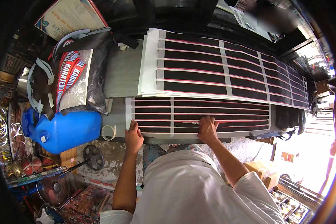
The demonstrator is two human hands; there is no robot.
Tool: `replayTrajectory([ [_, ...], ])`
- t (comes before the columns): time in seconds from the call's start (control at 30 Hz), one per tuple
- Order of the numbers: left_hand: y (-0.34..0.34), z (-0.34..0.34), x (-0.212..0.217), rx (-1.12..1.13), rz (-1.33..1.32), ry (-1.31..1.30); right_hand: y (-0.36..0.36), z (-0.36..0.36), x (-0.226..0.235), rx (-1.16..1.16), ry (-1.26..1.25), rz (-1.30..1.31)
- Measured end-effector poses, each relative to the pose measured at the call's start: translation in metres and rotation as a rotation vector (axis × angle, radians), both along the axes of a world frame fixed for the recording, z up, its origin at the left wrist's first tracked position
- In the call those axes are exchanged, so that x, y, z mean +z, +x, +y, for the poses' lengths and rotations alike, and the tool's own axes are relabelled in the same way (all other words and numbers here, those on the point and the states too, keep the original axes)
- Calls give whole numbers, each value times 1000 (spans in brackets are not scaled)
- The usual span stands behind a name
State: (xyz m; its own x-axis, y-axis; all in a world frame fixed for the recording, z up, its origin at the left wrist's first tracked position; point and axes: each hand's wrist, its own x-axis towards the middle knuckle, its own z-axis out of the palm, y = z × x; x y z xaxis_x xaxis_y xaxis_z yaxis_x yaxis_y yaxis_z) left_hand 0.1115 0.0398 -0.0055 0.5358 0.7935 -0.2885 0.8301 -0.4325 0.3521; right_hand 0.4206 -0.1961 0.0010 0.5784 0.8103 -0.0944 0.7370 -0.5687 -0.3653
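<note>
On the grey table, right in front of me, lies a panel of long black ribbons (153,116) with red and white edges. Pale tape strips (172,112) cross the ribbons. At the panel's near left corner, my left hand (133,138) has its fingers closed on the end of the nearest ribbon. My right hand (208,130) pinches the near ribbons about midway along, its fingers bent. Beside it one ribbon is twisted and shows a red printed side (227,121). Both thumbs are partly hidden. Behind lies a larger stack of similar ribbon sheets (192,65) on white paper.
A roll of pale tape (109,133) stands at the table's near left, beside a blue jerrycan (69,130). Behind that, red printed ribbons (69,71) lie over a plastic bag. A black bundle (287,118) sits at the right end. Cardboard boxes (263,170) stand below right.
</note>
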Motion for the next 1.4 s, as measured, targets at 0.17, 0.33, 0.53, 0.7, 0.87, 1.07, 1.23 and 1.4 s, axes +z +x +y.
replayTrajectory([
  [0.17, -6, -1, -13, -5, -28, 45, 6, -3, -13, -70, -19, 44],
  [0.33, -3, -3, -12, 18, 11, 62, 6, 1, -22, -147, -22, 102],
  [0.53, 8, -5, -5, 31, 99, 33, 16, 11, -21, -246, -8, 141],
  [0.7, 1, -3, -9, -2, 122, 52, 16, 12, -22, -249, 13, 138],
  [0.87, 7, -4, -3, 9, 133, 33, 16, 16, -17, -276, 28, 88],
  [1.07, 5, -4, -1, 2, 124, 28, 16, 21, -15, -277, 0, 75],
  [1.23, 3, -4, -8, -11, 116, 42, 17, 22, -11, -290, -12, 102],
  [1.4, 2, -3, -14, 3, 124, 42, 13, 17, -4, -285, -95, 184],
])
